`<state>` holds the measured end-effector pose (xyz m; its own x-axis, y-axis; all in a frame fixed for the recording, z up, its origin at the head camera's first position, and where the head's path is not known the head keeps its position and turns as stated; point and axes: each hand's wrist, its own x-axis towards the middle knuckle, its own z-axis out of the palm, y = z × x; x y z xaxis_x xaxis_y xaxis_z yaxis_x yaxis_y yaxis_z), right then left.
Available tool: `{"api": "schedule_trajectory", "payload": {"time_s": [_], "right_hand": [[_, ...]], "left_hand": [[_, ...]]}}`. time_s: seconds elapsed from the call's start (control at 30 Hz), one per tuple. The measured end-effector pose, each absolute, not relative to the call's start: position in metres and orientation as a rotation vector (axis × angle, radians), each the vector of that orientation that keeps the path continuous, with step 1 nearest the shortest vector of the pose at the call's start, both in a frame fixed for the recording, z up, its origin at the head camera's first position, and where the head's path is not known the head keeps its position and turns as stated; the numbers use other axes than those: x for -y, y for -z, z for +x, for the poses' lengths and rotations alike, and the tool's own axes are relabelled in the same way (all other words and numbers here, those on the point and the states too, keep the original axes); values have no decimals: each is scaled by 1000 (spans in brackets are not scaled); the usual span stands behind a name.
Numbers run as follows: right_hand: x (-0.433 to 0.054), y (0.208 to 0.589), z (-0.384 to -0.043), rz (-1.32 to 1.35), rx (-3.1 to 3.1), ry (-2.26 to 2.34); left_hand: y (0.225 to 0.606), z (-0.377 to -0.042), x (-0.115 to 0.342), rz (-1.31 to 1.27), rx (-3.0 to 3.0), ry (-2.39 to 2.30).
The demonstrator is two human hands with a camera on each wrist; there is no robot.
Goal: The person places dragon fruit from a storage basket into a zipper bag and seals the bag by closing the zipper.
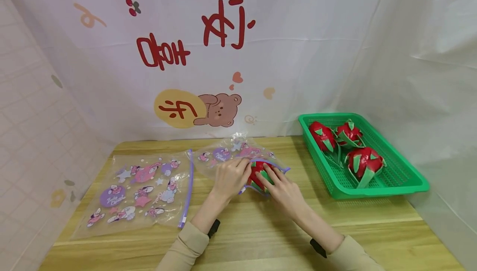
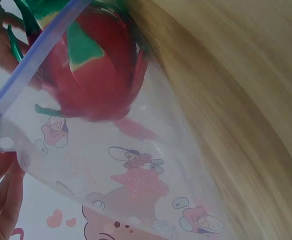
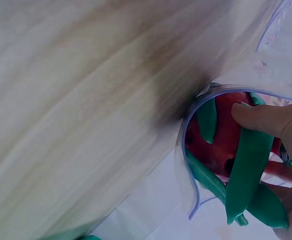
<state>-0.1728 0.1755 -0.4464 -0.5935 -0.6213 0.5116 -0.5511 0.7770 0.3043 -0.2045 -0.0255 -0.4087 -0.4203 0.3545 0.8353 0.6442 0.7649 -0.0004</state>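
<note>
A red toy dragon fruit (image 1: 255,177) with green leafy scales lies in the mouth of a clear printed zip bag (image 1: 212,157) with a purple zip strip. My right hand (image 1: 286,191) grips the fruit, thumb on one side and fingers around the other, as the right wrist view shows. At the bag's upper edge, my left hand (image 1: 232,175) pinches the plastic near the purple strip. Through the film in the left wrist view, most of the fruit (image 2: 96,70) sits inside the bag. The bag's opening (image 3: 185,120) curves round the fruit's leafy end.
To the left lies a second flat zip bag (image 1: 149,192) with the same print. At the right, a green plastic basket (image 1: 387,190) holds three more dragon fruits (image 1: 364,162). A white cloth (image 1: 279,56) with red characters and a bear hangs behind the wooden table (image 1: 238,238).
</note>
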Motion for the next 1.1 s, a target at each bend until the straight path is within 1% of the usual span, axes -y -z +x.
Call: {"api": "schedule_trajectory", "payload": {"time_s": [0.43, 0.77, 1.1], "right_hand": [[-181, 448, -171, 982, 2140, 184], [-175, 449, -182, 899, 2219, 140], [-181, 455, -184, 930, 2156, 112]], "left_hand": [[408, -207, 27, -730, 2069, 408], [408, -205, 26, -741, 2061, 404], [405, -207, 29, -736, 2047, 410]]}}
